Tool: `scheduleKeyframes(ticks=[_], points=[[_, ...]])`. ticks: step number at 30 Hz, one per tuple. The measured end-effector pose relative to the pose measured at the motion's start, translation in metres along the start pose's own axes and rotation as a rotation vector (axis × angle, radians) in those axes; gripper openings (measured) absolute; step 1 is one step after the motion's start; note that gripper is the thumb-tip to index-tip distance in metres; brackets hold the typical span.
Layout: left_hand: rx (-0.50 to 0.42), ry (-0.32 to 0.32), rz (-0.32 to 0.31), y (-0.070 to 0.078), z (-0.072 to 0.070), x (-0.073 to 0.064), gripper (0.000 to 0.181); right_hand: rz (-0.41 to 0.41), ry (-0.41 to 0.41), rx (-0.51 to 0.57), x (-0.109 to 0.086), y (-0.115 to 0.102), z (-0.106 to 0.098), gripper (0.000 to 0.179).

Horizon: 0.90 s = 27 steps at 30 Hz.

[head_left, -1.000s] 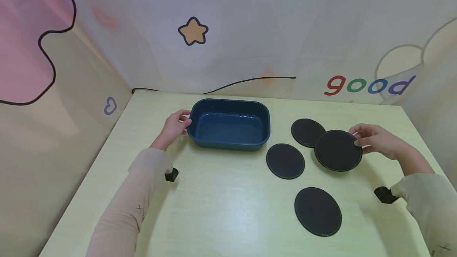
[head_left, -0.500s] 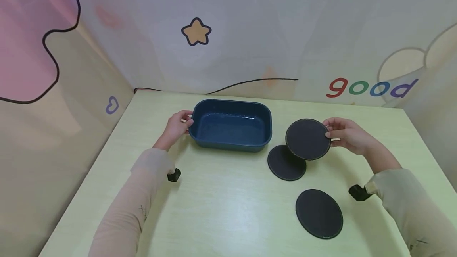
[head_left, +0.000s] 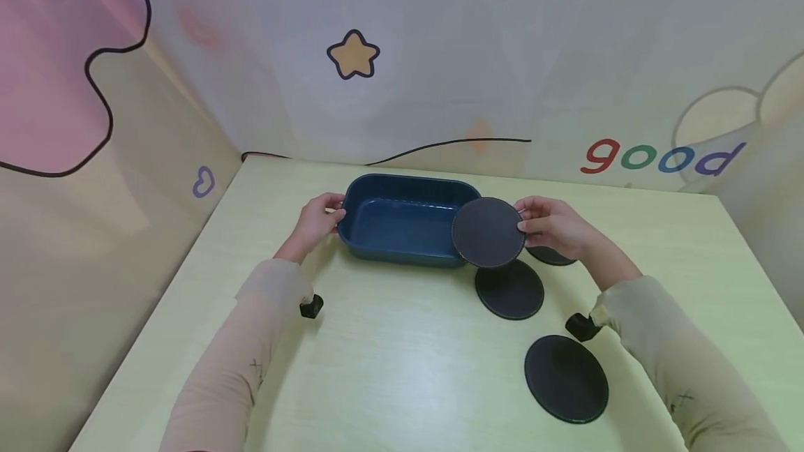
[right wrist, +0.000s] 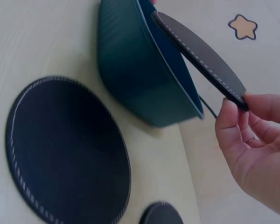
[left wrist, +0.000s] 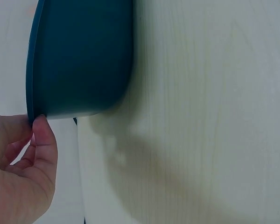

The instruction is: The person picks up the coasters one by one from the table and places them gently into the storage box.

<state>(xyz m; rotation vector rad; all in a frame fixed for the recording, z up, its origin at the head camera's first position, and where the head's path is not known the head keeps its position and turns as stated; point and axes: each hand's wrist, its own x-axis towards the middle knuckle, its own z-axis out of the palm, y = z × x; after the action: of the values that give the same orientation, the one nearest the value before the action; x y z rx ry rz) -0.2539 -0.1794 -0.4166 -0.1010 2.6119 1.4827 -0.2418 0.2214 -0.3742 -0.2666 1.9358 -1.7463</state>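
My left hand [head_left: 316,220] pinches the left rim of a dark blue rectangular basin [head_left: 402,225] that stands on the table; the left wrist view shows thumb and fingers at the basin's edge [left wrist: 30,93]. With my right hand [head_left: 553,225] I pinch a round black coaster [head_left: 487,232] by its right edge. That coaster is raised and overlaps the basin's right end in the head view. White stitching runs round its rim in the right wrist view, where it tilts beside the basin's opening [right wrist: 196,109].
On the table [head_left: 389,354] lie more black coasters: one [head_left: 510,291] in front of the basin's right end, one [head_left: 567,379] nearer to me, and one [head_left: 553,255] partly hidden behind my right hand. A printed cloth wall [head_left: 440,75] rises behind the table.
My right hand has carried the coaster leftward, from over the right-hand coasters to the basin's right end. The left hand keeps its grip on the basin.
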Motion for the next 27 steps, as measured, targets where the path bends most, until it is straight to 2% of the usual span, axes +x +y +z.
scheduleKeyframes(ticks=[7,14,19,27], points=[[-0.004,-0.013,-0.008,-0.002,0.001,0.005,0.035,-0.002,0.023,-0.026,0.023,-0.008,0.022,0.019],[-0.001,-0.009,-0.016,-0.003,0.000,0.006,0.035,0.013,0.090,0.041,0.048,-0.013,0.042,0.020],[-0.011,-0.011,-0.013,-0.002,-0.001,0.004,0.035,0.047,0.130,0.091,0.065,-0.011,0.058,0.020],[-0.020,-0.005,-0.023,-0.001,0.000,0.002,0.035,0.058,0.155,0.130,0.086,-0.001,0.077,0.022]])
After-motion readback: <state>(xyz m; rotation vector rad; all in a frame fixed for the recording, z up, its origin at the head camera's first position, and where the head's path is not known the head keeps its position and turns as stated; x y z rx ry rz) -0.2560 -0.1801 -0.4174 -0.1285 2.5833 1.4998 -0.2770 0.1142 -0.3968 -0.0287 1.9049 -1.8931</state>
